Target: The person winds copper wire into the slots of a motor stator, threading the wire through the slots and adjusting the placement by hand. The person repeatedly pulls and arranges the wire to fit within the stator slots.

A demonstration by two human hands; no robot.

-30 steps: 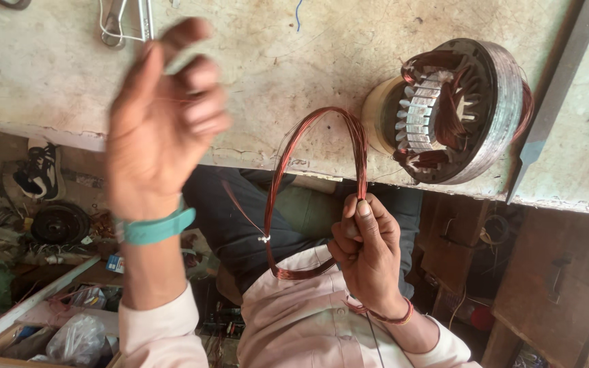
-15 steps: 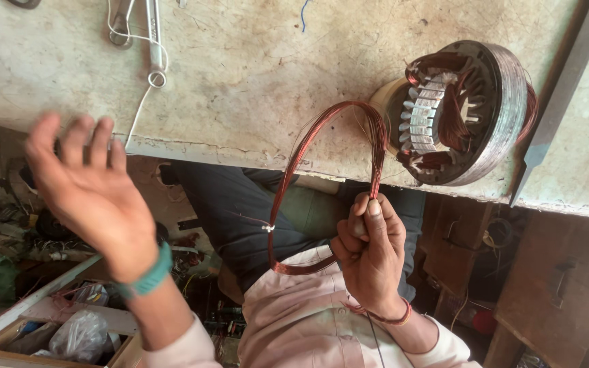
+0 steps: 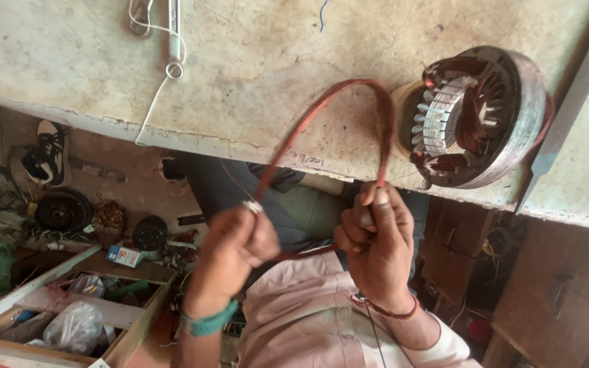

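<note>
On the pale, stained bench [image 3: 274, 82] we see a round motor stator [image 3: 475, 116] with copper windings, standing on its side near the edge, and just beside it rises a loop of reddish copper wire [image 3: 349, 92]. Below the bench edge, our left hand [image 3: 236, 249] is closed around one side of the loop at a small white tie, and our right hand [image 3: 376, 242] pinches the other side.

worn pale workbench [image 3: 253, 61], motor stator [image 3: 475, 116] sitting at its edge, metal tool with white cord [image 3: 172, 34] up top, sneaker [image 3: 48, 162] on the messy floor, crumpled plastic bag [image 3: 76, 327] in a wooden crate [image 3: 127, 341], black round parts [image 3: 63, 210] lying around
</note>
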